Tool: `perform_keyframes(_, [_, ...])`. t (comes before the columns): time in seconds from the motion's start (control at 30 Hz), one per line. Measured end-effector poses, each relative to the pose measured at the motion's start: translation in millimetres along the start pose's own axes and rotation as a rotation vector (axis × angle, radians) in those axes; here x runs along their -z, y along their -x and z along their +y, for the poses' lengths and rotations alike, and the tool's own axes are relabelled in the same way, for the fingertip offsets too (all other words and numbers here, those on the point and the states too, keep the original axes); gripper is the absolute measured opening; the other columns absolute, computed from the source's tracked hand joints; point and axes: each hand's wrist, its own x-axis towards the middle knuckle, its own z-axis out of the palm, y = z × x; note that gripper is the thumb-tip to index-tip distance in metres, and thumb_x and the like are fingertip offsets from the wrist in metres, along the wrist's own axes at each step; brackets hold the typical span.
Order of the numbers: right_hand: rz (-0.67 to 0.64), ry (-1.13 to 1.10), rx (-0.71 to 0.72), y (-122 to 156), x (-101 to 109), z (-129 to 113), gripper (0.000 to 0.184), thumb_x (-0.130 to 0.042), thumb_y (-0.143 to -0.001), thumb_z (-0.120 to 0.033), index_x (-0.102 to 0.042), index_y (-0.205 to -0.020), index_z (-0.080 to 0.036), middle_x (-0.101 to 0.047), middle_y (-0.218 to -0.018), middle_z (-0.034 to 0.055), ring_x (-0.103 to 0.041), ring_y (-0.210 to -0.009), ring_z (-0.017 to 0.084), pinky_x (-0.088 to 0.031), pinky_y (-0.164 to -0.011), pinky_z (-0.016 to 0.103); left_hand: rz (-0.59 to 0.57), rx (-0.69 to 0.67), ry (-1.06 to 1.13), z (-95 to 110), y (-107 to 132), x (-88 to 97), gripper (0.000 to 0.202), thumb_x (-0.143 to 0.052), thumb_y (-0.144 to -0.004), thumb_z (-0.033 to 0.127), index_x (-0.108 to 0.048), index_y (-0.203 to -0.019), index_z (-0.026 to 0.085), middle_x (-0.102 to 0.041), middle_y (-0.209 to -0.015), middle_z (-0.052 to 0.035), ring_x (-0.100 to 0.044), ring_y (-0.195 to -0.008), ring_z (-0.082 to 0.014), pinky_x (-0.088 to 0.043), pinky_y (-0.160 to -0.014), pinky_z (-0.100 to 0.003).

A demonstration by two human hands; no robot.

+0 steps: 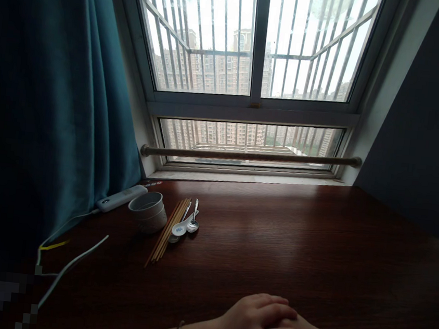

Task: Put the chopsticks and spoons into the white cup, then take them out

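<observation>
My left hand [252,320] rests over my right hand at the bottom of the head view, its fingers curled around it. Most of my right hand [301,327] is covered, and its fingers are hidden. Away from both hands, to the upper left, a bundle of wooden chopsticks [168,232] lies on the dark wooden table. Beside them are a white ceramic spoon [180,229] and a metal spoon [193,226], with more cutlery partly under them. A grey-white cup [147,212] stands upright just left of the chopsticks.
A white power strip [121,198] lies by the blue curtain [97,94] at the left. A loose white cable [71,264] runs along the table [293,245]. Behind the table are a barred window [253,105] and a horizontal rail [251,157]; a dark wall borders the right.
</observation>
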Motion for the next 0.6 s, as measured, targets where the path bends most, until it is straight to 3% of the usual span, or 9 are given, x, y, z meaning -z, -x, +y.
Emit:
perform_keyframes(0.13, [0.023,0.04,-0.04,6,-2,0,0.03,-0.043,-0.088,-0.035,-0.064,-0.072,-0.02,-0.064,-0.067,0.0005,-0.057,-0.06,0.011,-0.048,-0.055,0.02,0.038,-0.014,0.002,1,-3,2.1,0.026,-0.043,-0.09,0.031,-0.05,-0.111,0.017,-0.059,-0.11,-0.0061,-0.052,-0.108,-0.0161,-0.046,-0.091,-0.024])
perform_keyframes(0.33, [0.052,0.069,-0.056,11,-14,2,0.027,-0.042,-0.088,-0.031,-0.068,-0.082,-0.025,-0.065,-0.066,-0.0024,-0.058,-0.065,0.012,-0.049,-0.061,0.017,0.034,-0.014,0.005,1,-3,2.8,0.027,-0.042,-0.09,0.032,-0.051,-0.111,0.017,-0.059,-0.109,-0.0065,-0.052,-0.108,-0.0158,-0.045,-0.092,-0.024])
perform_keyframes(0.47, [0.06,0.074,-0.088,12,-20,1,0.031,-0.04,-0.089,-0.03,-0.066,-0.076,-0.021,-0.064,-0.065,0.0004,-0.057,-0.062,0.013,-0.048,-0.057,0.018,0.029,-0.01,0.002,0,-2,0.7,0.027,-0.042,-0.09,0.032,-0.051,-0.111,0.018,-0.059,-0.11,-0.0062,-0.052,-0.109,-0.016,-0.045,-0.091,-0.024])
perform_keyframes(0.6, [0.033,0.04,-0.052,13,-20,2,0.03,-0.04,-0.091,-0.036,-0.062,-0.084,-0.017,-0.064,-0.074,0.0021,-0.057,-0.065,0.01,-0.049,-0.062,0.022,0.025,-0.016,0.019,0,-1,0.0,0.029,-0.04,-0.091,0.034,-0.05,-0.112,0.017,-0.059,-0.109,-0.0076,-0.052,-0.109,-0.0168,-0.045,-0.091,-0.026])
